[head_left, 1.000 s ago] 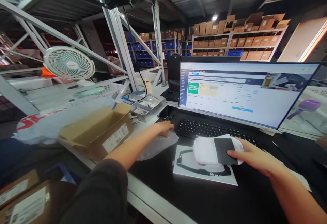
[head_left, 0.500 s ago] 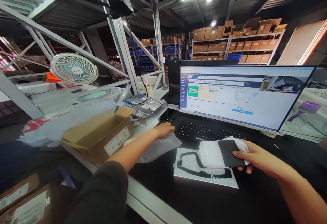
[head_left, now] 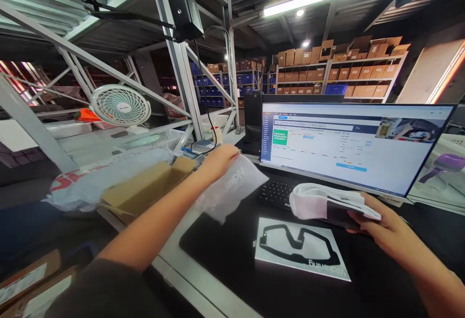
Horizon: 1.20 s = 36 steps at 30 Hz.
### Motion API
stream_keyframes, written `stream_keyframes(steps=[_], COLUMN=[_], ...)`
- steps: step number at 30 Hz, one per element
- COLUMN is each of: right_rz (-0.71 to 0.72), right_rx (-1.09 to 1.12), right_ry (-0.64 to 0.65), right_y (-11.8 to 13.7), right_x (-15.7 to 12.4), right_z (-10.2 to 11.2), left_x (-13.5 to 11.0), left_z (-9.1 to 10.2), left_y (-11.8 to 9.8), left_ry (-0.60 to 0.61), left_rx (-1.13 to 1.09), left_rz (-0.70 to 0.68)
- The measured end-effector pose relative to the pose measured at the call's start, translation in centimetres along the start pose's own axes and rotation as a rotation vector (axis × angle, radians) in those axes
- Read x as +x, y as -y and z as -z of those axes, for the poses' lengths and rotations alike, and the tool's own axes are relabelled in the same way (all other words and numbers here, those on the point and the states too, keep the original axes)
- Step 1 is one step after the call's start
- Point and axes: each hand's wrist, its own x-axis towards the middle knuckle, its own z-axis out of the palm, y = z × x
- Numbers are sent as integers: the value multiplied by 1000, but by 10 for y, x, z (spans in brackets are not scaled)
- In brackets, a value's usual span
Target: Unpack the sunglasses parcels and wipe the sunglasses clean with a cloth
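My left hand (head_left: 220,159) pinches the top edge of a frosted plastic bag (head_left: 236,187) with faint lettering, which hangs limp beside the open cardboard box. In my right hand (head_left: 387,221) is a folded white-and-black cloth (head_left: 310,204), gripped at its right end with the thumb over it. That cloth is above the front of the keyboard (head_left: 278,193). Below it, on the black mat, lies a flat white box (head_left: 296,250) printed with a black goggle-like frame and lettering. Neither hand touches this box.
An open cardboard box (head_left: 138,194) sits at the left table edge, beside a large clear plastic bag (head_left: 101,173) with red print. Behind stand a monitor (head_left: 327,148), a fan (head_left: 121,106) and metal shelf posts. A purple-headed device (head_left: 448,161) is at far right.
My left hand has lifted the plastic bag off the mat, up and slightly left. My right hand has raised the cloth clear of the flat white box and tilted it. The camera view has shifted.
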Motion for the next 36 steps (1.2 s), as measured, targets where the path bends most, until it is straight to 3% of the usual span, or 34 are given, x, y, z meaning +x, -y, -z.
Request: stream_keyframes(steps=[2,5,7,12,16,18,21,25,30,36], right_rz=[195,311,230,-53,-255,-314,-409,-543,-709,-570], right_rx=[-148,-272,-265,-91,103,120,93,169,417,434], right_ry=[-45,117,219,262,342,285,47,-212,25,-136], right_y=[9,18,17,3,-2,-6,-13,-18,-13,0], right_x=[-6,-19,-29,-54,-67,-70,-72,-73,-73,-75], right_z=[-9,-22,-26,-14,-1,-6,-26,-47,-38,-24], left_x=[-10,-43,-73,-150,-187,-195,-197,-192,-187,-190], left_z=[19,19,4,-48,-66,-68,-68,-67,-67,-81], left_y=[-22,-59,-79,-108,-123,-129,-132,-132,-130,-131], left_ry=[-117,-185,-175,-126,-69,-103,-138,-61,-38,-147], left_rx=[16,8,-30,-251,-404,-437,-461,-587,-717,-607], left_rz=[0,-20,-58,-142,-92,-86,-65,69,147,171])
